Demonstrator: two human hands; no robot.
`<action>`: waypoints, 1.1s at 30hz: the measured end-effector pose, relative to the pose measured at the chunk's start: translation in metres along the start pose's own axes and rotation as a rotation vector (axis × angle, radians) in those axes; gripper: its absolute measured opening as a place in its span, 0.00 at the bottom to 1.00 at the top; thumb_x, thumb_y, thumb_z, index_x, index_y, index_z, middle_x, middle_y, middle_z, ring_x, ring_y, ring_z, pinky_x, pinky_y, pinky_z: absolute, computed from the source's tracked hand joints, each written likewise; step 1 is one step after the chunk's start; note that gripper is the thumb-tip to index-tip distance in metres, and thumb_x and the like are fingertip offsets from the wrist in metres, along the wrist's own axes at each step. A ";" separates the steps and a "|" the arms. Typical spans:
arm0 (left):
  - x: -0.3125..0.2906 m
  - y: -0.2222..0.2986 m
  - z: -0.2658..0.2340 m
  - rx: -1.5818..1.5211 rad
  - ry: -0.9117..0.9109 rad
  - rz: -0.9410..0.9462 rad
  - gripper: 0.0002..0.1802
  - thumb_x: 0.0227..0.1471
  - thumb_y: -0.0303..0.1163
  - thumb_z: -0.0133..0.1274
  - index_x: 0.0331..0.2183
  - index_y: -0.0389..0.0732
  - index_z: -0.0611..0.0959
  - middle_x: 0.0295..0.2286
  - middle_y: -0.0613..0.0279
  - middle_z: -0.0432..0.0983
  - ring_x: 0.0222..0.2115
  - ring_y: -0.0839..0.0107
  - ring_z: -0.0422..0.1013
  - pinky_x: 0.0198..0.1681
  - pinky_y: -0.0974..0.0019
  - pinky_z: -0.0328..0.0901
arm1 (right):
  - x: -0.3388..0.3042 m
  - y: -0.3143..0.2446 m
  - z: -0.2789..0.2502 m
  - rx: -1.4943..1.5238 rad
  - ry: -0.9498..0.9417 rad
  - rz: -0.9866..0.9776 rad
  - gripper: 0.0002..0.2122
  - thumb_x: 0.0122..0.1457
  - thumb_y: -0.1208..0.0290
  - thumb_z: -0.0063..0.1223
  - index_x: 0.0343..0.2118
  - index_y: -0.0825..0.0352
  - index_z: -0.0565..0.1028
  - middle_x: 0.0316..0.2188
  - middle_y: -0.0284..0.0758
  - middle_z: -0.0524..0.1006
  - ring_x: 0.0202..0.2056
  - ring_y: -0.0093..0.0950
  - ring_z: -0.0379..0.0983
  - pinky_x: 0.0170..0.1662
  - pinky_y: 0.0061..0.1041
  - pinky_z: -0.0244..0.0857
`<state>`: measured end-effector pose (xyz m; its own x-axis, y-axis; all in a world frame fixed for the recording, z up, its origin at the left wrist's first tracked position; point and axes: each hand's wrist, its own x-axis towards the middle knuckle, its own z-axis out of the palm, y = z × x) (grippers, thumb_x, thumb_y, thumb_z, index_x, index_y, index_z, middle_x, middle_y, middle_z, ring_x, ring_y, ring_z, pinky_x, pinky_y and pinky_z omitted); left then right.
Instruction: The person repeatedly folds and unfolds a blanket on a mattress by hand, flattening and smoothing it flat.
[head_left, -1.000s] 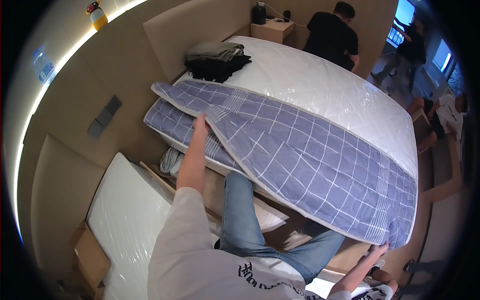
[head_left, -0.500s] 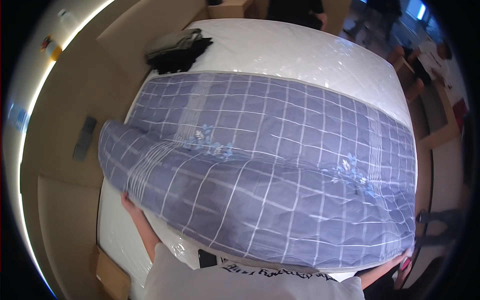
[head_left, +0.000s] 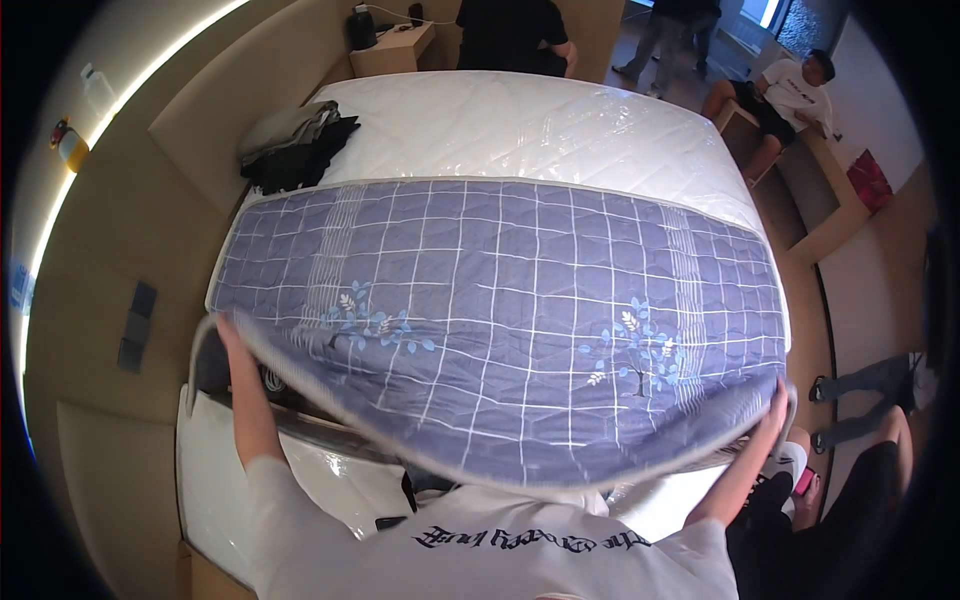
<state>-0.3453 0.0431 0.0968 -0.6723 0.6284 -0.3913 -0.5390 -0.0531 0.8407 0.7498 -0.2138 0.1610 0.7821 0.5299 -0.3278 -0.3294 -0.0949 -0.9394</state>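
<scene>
Arms (head_left: 255, 415) spread wide, left grip (head_left: 228, 330) and right grip (head_left: 776, 402) clamp the checked pad (head_left: 490, 280) by its edge.

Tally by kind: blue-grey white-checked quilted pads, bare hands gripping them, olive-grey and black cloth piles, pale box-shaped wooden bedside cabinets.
Blue-grey white-checked quilted pad: 1
Bare hands gripping its edge: 2 (left hand, right hand)
Olive-grey and black cloth pile: 1
Pale box-shaped wooden bedside cabinet: 1
Total: 5
</scene>
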 end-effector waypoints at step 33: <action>-0.197 0.013 -0.261 -0.242 0.029 0.105 0.31 0.52 0.47 0.40 0.51 0.34 0.62 0.50 0.52 0.59 0.50 0.57 0.58 0.54 0.57 0.51 | -0.072 0.074 -0.182 0.391 0.065 0.077 0.22 0.51 0.65 0.44 0.48 0.69 0.63 0.47 0.39 0.67 0.47 0.36 0.64 0.52 0.35 0.55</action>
<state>-0.3525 -0.2842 0.0872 -0.7433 0.5872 -0.3205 -0.5691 -0.3032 0.7643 0.7654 -0.4129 0.0968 0.7748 0.4782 -0.4135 -0.5551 0.2015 -0.8070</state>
